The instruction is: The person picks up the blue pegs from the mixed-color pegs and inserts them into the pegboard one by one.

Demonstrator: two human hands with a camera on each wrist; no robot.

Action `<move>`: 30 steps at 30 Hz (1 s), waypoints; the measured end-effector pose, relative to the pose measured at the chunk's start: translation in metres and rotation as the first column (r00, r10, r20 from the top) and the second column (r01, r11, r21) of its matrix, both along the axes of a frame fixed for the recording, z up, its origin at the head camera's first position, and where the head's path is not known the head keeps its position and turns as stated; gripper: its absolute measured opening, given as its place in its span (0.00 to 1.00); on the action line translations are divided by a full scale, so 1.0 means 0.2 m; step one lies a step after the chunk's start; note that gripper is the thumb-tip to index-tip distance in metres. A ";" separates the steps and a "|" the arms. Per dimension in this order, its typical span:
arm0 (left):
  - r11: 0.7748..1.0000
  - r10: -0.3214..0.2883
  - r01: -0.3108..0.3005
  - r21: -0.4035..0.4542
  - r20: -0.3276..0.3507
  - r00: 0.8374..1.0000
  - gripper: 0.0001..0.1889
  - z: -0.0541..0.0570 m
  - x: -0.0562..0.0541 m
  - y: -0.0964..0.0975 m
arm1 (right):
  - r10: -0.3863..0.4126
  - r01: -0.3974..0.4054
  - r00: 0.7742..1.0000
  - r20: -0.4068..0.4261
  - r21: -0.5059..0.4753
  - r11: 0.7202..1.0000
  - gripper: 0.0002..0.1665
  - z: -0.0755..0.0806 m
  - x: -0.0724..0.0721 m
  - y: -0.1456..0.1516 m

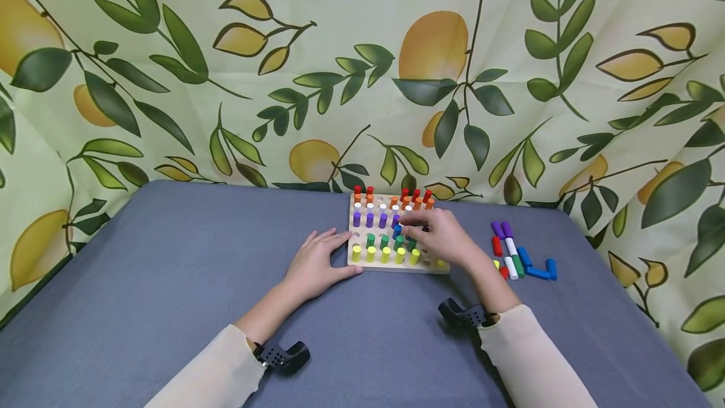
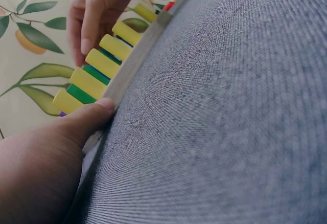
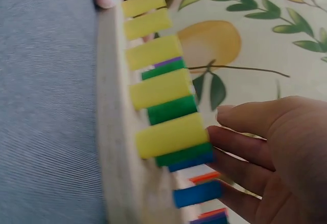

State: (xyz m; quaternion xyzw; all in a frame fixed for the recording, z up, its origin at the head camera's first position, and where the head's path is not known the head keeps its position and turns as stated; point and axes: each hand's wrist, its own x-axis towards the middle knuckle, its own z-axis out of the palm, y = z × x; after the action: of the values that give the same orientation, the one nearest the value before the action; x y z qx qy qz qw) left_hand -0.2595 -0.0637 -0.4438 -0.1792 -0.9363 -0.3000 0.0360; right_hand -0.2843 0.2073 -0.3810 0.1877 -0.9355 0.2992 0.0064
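Observation:
A wooden pegboard (image 1: 399, 268) carries rows of coloured pegs: red, orange, white, purple, green and yellow. My left hand (image 1: 318, 264) lies at its left end, fingers fairly straight, with the thumb against the front corner; the left wrist view shows that thumb (image 2: 92, 119) touching the wooden edge. Over the right half, my right hand (image 1: 444, 238) pinches a blue peg (image 1: 398, 231) in the row between purple and green. In the right wrist view, another blue peg (image 3: 199, 194) stands near the right-hand fingers (image 3: 245, 150). Part of the board is hidden beneath the right hand.
Loose pegs lie right of the board, among them blue pegs (image 1: 538, 273), a green peg (image 1: 518, 266), white, red and purple ones. A grey cloth (image 1: 226, 238) covers the table. Behind it hangs a leaf-and-fruit patterned curtain (image 1: 351, 11).

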 end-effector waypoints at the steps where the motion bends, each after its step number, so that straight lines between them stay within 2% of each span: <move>1: 1.000 -0.003 0.003 0.002 0.001 1.000 0.40 0.00 0.00 0.00 | -0.005 0.005 1.000 -0.007 -0.001 1.000 0.16 0.01 0.01 0.01; 11: 1.000 -0.007 0.007 0.002 0.003 1.000 0.41 -0.01 0.01 -0.01 | -0.108 0.104 0.990 -0.086 -0.045 0.994 0.14 0.13 0.07 0.11; 17: 1.000 0.018 -0.018 -0.011 -0.014 1.000 0.41 0.00 0.02 -0.06 | -0.124 0.113 0.990 -0.073 -0.138 0.984 0.17 0.15 0.10 0.16; 22: 1.000 0.009 -0.009 -0.006 -0.021 1.000 0.40 0.01 0.01 -0.07 | -0.163 0.153 0.984 -0.067 -0.141 0.978 0.16 0.16 0.19 0.27; 26: 1.000 -0.001 0.001 -0.008 -0.020 1.000 0.41 0.00 0.01 -0.04 | -0.263 0.252 0.955 -0.135 -0.096 0.963 0.17 0.13 0.29 0.41; 28: 1.000 -0.008 0.008 -0.007 -0.018 1.000 0.41 0.01 0.00 -0.02 | -0.317 0.307 0.930 -0.185 -0.083 0.948 0.17 0.10 0.34 0.49; 30: 1.000 -0.020 0.020 -0.006 -0.019 1.000 0.41 0.01 0.00 0.00 | -0.371 0.366 0.896 -0.245 -0.068 0.928 0.17 0.06 0.39 0.57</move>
State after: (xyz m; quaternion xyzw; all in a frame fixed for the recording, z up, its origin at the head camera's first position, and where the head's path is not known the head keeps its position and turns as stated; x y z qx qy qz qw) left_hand -0.2597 -0.0637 -0.4420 -0.1916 -0.9349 -0.2957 0.0415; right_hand -0.2070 0.3205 -0.3680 0.0439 -0.9423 0.2758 0.1844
